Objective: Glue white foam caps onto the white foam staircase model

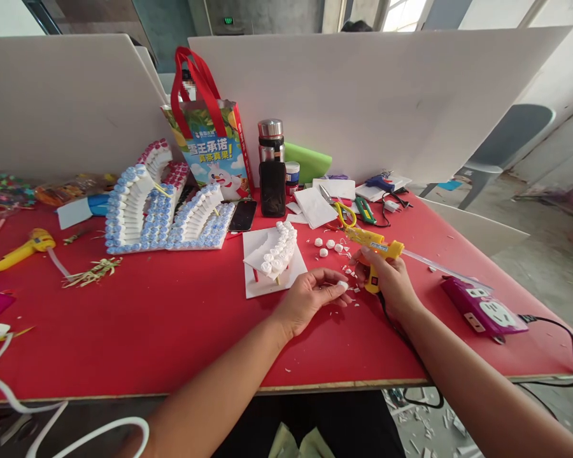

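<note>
My right hand [390, 281] is closed round a yellow glue gun [373, 245], its nozzle pointing left and away over the red table [172, 324]. My left hand [312, 294] pinches a small white foam piece [342, 285] between thumb and fingertips, just left of the gun's grip. Ahead of my left hand stands a small white foam model [274, 254] topped with white round pieces, on a white base. Several loose white round pieces [328, 245] lie between the model and the gun.
A larger blue-and-white curved model [165, 213] stands at the left, beside a colourful bag [214, 149], a flask [270, 140] and two phones [273, 187]. Scissors [340, 207], a purple power strip [484, 310], another yellow glue gun [21, 249] and white partition boards [363, 95] surround the area.
</note>
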Tool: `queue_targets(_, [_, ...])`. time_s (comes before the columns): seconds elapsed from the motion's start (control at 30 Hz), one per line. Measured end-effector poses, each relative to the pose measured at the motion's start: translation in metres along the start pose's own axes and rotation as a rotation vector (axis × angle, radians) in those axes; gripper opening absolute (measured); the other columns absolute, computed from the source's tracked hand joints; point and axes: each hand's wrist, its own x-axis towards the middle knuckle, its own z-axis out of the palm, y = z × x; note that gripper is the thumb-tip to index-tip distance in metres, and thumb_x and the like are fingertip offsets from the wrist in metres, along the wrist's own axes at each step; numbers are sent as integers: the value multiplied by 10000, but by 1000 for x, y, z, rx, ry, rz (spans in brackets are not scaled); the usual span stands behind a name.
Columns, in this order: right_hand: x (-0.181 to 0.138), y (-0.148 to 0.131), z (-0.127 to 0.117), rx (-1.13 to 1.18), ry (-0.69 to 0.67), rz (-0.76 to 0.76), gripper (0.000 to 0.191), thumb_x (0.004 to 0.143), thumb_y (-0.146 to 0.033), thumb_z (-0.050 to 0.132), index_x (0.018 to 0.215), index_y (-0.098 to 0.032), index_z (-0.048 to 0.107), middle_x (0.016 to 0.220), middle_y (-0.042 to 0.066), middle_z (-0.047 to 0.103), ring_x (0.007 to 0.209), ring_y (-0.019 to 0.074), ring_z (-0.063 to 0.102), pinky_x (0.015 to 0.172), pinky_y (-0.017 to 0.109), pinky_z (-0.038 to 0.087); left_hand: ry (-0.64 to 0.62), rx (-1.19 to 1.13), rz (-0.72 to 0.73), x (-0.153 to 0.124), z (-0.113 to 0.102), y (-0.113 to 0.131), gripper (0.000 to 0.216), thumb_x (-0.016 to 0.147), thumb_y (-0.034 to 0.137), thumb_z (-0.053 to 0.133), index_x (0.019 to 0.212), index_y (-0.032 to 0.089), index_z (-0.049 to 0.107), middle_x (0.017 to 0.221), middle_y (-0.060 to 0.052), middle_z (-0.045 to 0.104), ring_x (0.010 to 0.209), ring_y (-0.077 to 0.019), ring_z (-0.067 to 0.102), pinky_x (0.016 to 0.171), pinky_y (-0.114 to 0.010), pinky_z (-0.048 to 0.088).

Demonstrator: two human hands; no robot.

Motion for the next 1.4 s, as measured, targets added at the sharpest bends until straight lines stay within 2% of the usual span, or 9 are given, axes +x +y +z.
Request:
queue_targets(0.17, [-3, -3, -5, 22, -53, 17, 325, 896, -513, 643, 836, -196, 680, 579, 5, 582, 492, 140, 510, 484, 277, 410, 53, 13, 34, 5, 0, 0, 352, 722, 335, 852, 956, 119, 701, 761, -44, 686, 713, -152, 675, 723, -294, 538])
queue_targets(0.4, [1, -3, -5, 33, -17, 17, 352, 872, -532, 659, 828, -185, 695, 575, 7, 576, 494, 135, 499, 460, 264, 396, -111, 198, -29, -6, 13, -6, 363, 754, 402, 822, 977, 134, 722, 755, -67, 718, 719, -169, 691, 744, -315, 549])
queue_targets(0.53, [4, -5, -4, 100, 9, 27, 340, 845, -524, 691, 807, -186, 680, 616, 15, 605, 502, 127, 500, 451, 259, 393, -129, 193, -59, -10, 17, -5, 364, 735, 374, 839, 986, 137, 723, 783, -73, 730, 735, -176, 705, 755, -317, 551])
queue_targets(0.7, [4, -6, -6, 95, -52, 40, 361, 846, -543, 682, 812, -183, 681, 595, 13, 592, 486, 127, 500, 446, 255, 384, -5, 119, 31, -5, 10, -3, 337, 752, 358, 829, 977, 140, 708, 763, -58, 728, 722, -168, 700, 770, -318, 543])
queue_targets(0.8, [1, -9, -8, 93, -67, 24, 359, 836, -544, 693, 854, -185, 692, 744, 39, 656, 499, 113, 498, 458, 259, 393, 92, 69, 81, 1, 2, -3, 333, 772, 345, 813, 1015, 145, 703, 781, -52, 732, 751, -168, 701, 793, -322, 547])
queue_targets(0.87, [-1, -13, -9, 82, -74, 16, 358, 828, -547, 701, 848, -190, 698, 817, 53, 676, 538, 122, 521, 498, 273, 428, 141, 50, 102, 4, -3, -1, 342, 767, 339, 817, 1021, 143, 701, 782, -47, 732, 752, -166, 699, 793, -320, 551])
queue_targets(1.03, [-5, -23, -13, 96, -142, 15, 341, 832, -531, 710, 787, -193, 701, 816, 55, 671, 615, 155, 570, 612, 313, 487, 263, 0, 160, 9, -8, 5, 355, 713, 306, 859, 969, 127, 690, 807, -36, 733, 736, -148, 705, 821, -318, 561])
queue_targets(1.2, [-11, -27, -19, 69, -234, 52, 363, 816, -549, 717, 763, -190, 686, 746, 44, 645, 611, 165, 566, 608, 318, 481, 246, -83, 131, 11, -7, 6, 357, 685, 264, 885, 948, 123, 688, 835, -35, 736, 783, -151, 724, 849, -299, 565])
queue_targets(1.4, [-23, -15, -31, 21, -299, 13, 346, 880, -511, 670, 759, -187, 671, 707, 33, 616, 604, 168, 582, 600, 319, 493, 239, -294, 33, 13, -12, 7, 304, 718, 153, 852, 980, 107, 706, 836, -38, 733, 766, -118, 717, 766, -212, 574])
